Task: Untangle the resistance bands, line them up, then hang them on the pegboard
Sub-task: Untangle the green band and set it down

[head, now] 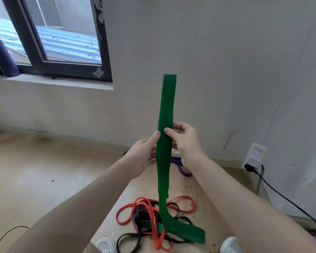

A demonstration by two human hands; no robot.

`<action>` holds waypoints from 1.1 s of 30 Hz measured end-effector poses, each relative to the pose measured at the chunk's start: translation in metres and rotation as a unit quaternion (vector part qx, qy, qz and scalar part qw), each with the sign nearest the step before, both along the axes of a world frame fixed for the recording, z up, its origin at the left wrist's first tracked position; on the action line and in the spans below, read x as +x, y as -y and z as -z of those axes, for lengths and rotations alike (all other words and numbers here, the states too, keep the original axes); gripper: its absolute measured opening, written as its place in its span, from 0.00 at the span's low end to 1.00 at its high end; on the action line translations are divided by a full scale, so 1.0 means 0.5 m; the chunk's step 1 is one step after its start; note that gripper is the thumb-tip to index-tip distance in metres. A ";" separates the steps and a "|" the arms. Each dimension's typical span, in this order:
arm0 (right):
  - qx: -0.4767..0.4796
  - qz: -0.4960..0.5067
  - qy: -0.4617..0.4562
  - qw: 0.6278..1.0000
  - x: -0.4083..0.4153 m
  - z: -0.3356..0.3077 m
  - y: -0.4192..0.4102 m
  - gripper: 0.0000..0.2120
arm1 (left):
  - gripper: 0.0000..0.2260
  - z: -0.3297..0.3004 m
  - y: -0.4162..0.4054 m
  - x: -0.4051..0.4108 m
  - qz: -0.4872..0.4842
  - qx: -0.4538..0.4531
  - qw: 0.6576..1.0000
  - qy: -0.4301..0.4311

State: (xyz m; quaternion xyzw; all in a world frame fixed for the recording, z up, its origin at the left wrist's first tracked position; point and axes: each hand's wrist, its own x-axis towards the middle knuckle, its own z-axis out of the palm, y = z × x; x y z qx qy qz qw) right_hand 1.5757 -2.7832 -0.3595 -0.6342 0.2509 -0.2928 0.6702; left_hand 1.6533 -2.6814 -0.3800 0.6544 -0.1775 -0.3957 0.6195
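Pale wood floor [35, 170], grey wall. Green resistance band [165, 125] pulled upright — pinched by left hand [144, 152] and right hand [186, 141]; tail caught among red band [182, 199], black band [128, 236]. Risk — dragging the knot tighter.

Plain room, likely home: scuffed pale wall [226, 70], dark-framed window [62, 42] far left, wood-look floor [35, 170], plugged wall socket [254, 157] right.
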 end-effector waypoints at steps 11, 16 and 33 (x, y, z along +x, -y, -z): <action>0.139 0.078 -0.046 0.986 0.039 0.088 0.034 0.04 | 0.08 0.154 -0.006 -0.051 -0.064 0.046 0.969 0.232; 0.164 -0.025 -0.024 0.986 0.008 0.123 0.050 0.21 | 0.05 0.120 0.020 -0.041 -0.117 -0.057 0.971 0.201; -0.035 0.005 -0.061 0.997 -0.056 0.180 0.095 0.06 | 0.10 0.159 0.070 -0.050 0.004 -0.019 1.000 0.024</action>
